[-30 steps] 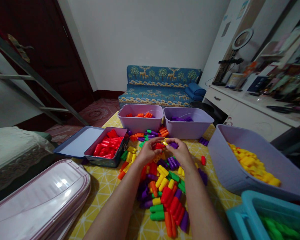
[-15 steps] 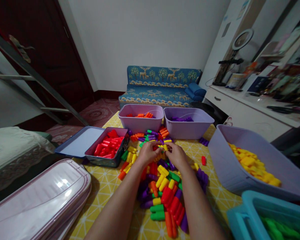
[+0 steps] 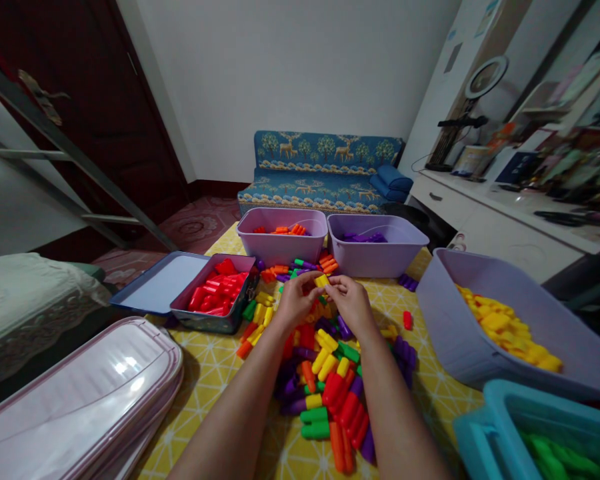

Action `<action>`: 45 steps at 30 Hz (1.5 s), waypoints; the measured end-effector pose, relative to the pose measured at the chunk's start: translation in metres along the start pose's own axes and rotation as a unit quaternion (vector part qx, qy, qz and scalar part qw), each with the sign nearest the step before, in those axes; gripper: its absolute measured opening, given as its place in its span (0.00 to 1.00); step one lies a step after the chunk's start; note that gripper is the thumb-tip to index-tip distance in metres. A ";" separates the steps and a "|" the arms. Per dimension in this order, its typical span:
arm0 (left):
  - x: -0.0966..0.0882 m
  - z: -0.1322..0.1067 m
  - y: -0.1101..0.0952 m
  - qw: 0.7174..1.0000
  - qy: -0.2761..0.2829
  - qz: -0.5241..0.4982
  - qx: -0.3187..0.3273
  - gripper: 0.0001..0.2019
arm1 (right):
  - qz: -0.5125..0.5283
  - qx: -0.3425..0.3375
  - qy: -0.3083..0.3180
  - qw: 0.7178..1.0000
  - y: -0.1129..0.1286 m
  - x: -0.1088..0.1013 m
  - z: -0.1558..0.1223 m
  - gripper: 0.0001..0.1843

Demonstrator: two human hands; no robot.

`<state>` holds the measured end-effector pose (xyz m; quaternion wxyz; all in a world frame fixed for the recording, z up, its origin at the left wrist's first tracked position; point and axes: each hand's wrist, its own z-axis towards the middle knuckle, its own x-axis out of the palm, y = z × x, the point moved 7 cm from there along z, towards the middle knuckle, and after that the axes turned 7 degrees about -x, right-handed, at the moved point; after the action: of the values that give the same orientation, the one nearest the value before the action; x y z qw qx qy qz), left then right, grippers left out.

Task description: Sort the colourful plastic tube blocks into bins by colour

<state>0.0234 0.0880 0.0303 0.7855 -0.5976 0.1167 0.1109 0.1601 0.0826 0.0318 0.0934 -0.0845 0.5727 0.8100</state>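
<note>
Hands together at mid-frame: left hand and right hand both pinch one yellow piece at their fingertips, held just above the mixed pile on the yellow surface, red-filled tin to the left

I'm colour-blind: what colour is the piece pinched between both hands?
The piece is yellow; head view shows it best.

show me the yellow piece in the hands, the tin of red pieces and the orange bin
yellow piece (image 3: 321, 281), head view, on its exposed top end
tin (image 3: 206, 324), head view, on its near outer wall
orange bin (image 3: 280, 252), head view, on its front wall
</note>
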 end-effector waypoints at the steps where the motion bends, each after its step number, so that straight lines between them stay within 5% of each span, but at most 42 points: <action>1: 0.000 0.000 0.002 1.000 0.003 -0.008 -0.004 0.19 | 0.005 0.001 0.008 1.000 0.000 0.001 0.000 0.12; 5: 0.001 0.001 0.009 0.999 0.013 -0.035 -0.039 0.17 | 0.024 0.033 -0.024 0.999 -0.003 -0.015 0.002 0.13; 8: -0.004 0.002 0.013 0.998 -0.005 -0.017 -0.058 0.14 | 0.080 0.028 -0.174 0.981 0.005 -0.053 0.003 0.17; 14: -0.006 0.002 0.012 0.998 -0.006 -0.011 -0.062 0.11 | 0.260 -0.066 -0.463 0.845 0.036 -0.123 -0.019 0.15; 18: -0.005 0.001 0.010 0.998 -0.001 -0.013 -0.065 0.11 | 0.268 -0.114 -0.582 0.759 0.041 -0.146 -0.041 0.07; 20: -0.005 0.000 0.010 0.998 0.000 -0.011 -0.064 0.11 | 0.264 -0.118 -0.597 0.748 0.038 -0.150 -0.045 0.08; 23: -0.005 0.000 0.012 0.998 -0.001 -0.007 -0.066 0.10 | 0.252 -0.100 -0.571 0.775 0.033 -0.148 -0.041 0.14; 28: -0.006 0.001 0.012 0.997 -0.003 0.053 -0.060 0.11 | 0.235 -0.009 -0.453 0.860 0.015 -0.123 -0.019 0.20; 32: -0.031 0.000 0.002 0.973 -0.115 0.196 -0.045 0.12 | 0.155 0.069 -0.270 0.948 -0.012 -0.075 0.000 0.21; 36: -0.054 -0.004 0.002 0.940 -0.209 0.262 -0.067 0.16 | 0.006 0.087 -0.160 0.983 -0.046 -0.042 0.001 0.28; 39: -0.049 -0.002 0.015 0.950 -0.174 0.249 -0.073 0.27 | -0.084 0.093 -0.097 0.987 -0.060 -0.031 -0.003 0.36; 45: -0.017 0.002 0.040 0.988 -0.007 0.126 -0.089 0.40 | -0.180 0.076 0.011 0.981 -0.049 -0.016 -0.007 0.42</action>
<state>-0.0052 0.1001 -0.0006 0.7100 -0.6446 0.1748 0.2231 0.1882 0.0910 -0.0117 0.2375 -0.1878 0.6091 0.7330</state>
